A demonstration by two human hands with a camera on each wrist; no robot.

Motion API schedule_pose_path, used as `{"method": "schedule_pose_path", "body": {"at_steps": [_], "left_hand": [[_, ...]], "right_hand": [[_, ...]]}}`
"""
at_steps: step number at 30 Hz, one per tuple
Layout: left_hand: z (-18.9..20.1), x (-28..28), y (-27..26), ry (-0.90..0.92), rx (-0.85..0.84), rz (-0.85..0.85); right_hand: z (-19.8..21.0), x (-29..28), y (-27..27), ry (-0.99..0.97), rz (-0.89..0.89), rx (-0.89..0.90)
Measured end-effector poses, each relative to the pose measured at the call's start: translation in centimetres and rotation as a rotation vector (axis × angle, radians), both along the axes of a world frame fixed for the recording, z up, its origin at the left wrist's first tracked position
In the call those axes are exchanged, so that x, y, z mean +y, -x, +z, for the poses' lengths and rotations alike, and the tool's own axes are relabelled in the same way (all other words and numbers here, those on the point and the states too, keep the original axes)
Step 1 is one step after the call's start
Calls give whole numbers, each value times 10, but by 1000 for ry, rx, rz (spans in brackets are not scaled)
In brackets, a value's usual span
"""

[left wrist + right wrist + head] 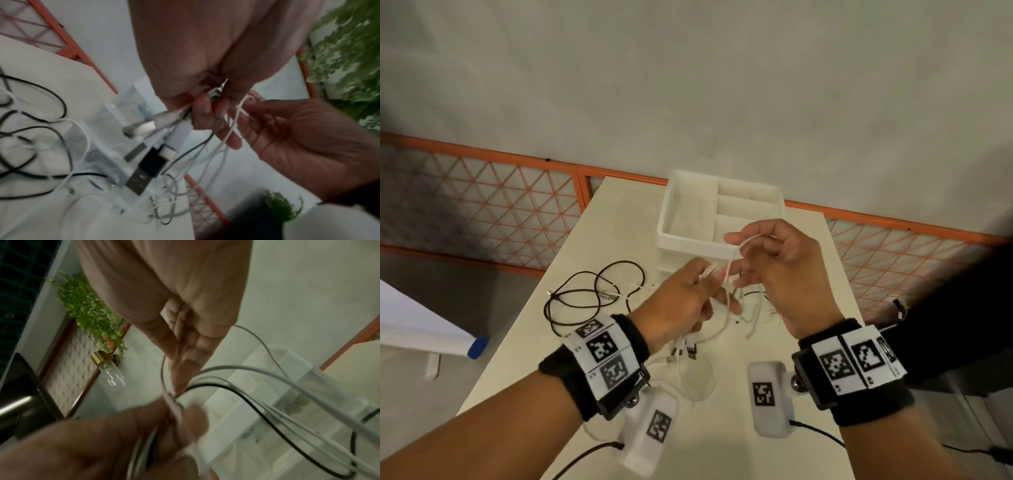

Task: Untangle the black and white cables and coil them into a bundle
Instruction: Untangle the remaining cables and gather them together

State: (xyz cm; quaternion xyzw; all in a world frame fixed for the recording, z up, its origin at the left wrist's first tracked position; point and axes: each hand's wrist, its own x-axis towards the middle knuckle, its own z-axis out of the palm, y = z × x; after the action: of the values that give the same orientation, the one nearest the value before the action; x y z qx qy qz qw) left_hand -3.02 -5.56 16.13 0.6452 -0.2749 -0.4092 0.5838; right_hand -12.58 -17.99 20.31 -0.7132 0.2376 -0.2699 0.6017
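My left hand [707,286] grips a bunch of white cables [726,301] above the table; their USB plugs [683,353] hang below the fist. In the left wrist view the left hand [205,104] pinches the strands, and white and black plugs [148,159] dangle from it. My right hand [736,260] is just right of it, fingers curled, holding a loop of white cable [744,244]. In the right wrist view the right hand [179,386] meets the left hand's grip, and white strands [267,374] and one black strand [246,402] arc away. A loose black cable [592,294] lies tangled on the table to the left.
A white compartment organizer [671,222] stands at the table's [619,212] far end, just behind my hands. More white cable [698,383] lies on the near table. An orange lattice fence [482,205] runs behind. A plant [349,48] is off to the right.
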Motion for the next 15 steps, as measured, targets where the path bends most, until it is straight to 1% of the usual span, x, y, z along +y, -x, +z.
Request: {"method": "schedule_pose_path", "body": {"at_steps": [2,5,7,8,9,11,12,13,14,15], "left_hand": [[-18,5,-5,-100,-102,-42],[-45,23,-24,-295,-341,-54],[-56,35,-33,-437,-449,-37],[-59,39,-35,-485,-475,-24],[-58,42,-37,-507,-494,-14],[-53,42,-39,-496,-500,3],[-47,40,-40,-465,-456,27],[-42,37,-41,-424,-381,55],[-35,34,-42,-378,-295,79],[-28,30,-42,-333,-216,94]], "right_hand": [[0,-12,5,-22,-141,-32],[-3,-40,19,-36,-380,-55],[-7,-58,27,9,-495,-41],[-11,-65,31,60,-520,-17],[-16,-72,34,114,-517,19],[-26,-81,37,171,-448,129],[-31,-84,40,204,-386,235],[-35,-85,41,272,-321,379],[-38,-82,42,368,-264,522],[-39,-73,40,472,-222,601]]}}
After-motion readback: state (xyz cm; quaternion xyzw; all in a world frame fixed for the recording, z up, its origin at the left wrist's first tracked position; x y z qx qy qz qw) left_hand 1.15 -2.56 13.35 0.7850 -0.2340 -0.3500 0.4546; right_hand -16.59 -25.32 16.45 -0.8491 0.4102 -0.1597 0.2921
